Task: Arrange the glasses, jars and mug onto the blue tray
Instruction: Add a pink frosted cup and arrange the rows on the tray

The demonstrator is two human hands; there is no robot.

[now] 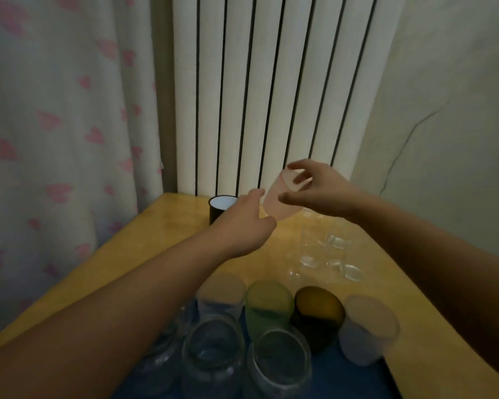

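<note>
Above the table (167,240), right hand (320,191) pinches pink glass (277,200) by its rim.

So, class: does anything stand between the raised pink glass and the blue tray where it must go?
The frosted pink glass, pinched by the right hand, is airborne. The blue tray's far edge is lined with tumblers, like the green one; it must clear them or find a gap.

A white ribbed radiator (271,90) stands against the far wall behind a yellow wooden table (144,254). A pale curtain (64,110) with pink hearts hangs left; a cracked plaster wall (444,110) rises right. Light is dim.
</note>
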